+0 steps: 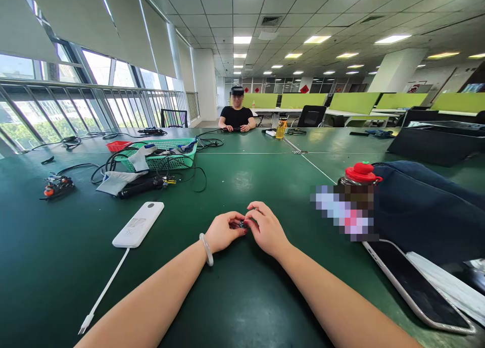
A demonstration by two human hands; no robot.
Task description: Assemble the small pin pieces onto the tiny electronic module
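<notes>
In the head view, both my hands meet low over the green table [242,176]. A small dark, shiny object [241,224] sits between the fingertips; its kind is too small to make out. My left hand [223,232], with a pale bangle [206,249] at the wrist, pinches it between thumb and fingers. From the other side, my right hand [267,229] touches it with bent fingers, its thumb and forefinger close together. Fingers partly hide the object.
Left of my arms lies a white power bank [139,226] with a cable. Beyond it are a green basket [170,161], cables and tools. To the right are a red-lidded jar [361,174], a dark bag [424,206] and a tablet [417,282]. Another person [237,116] sits opposite.
</notes>
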